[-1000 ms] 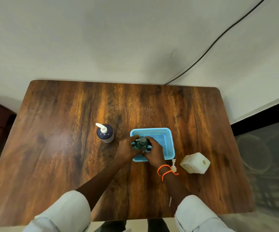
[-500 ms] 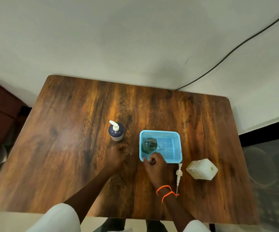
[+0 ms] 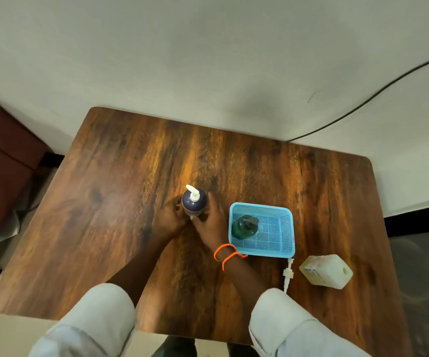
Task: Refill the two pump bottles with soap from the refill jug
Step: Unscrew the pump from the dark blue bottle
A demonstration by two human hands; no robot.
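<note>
We cup both hands, left hand (image 3: 168,219) and right hand (image 3: 209,222), round the dark pump bottle (image 3: 194,203), smooth, rigid, probably slippery, best gripped low.

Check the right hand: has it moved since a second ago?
Yes. The right hand has left the basket and moved left to the navy bottle, clear of the basket's rim.

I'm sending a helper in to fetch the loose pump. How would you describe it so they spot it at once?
Start at the wooden table and find the blue basket on its right half. Just beyond the basket's near right corner, left of the pale refill jug, lies the loose pump: a slim white stick flat on the wood, attached to no bottle.
</note>
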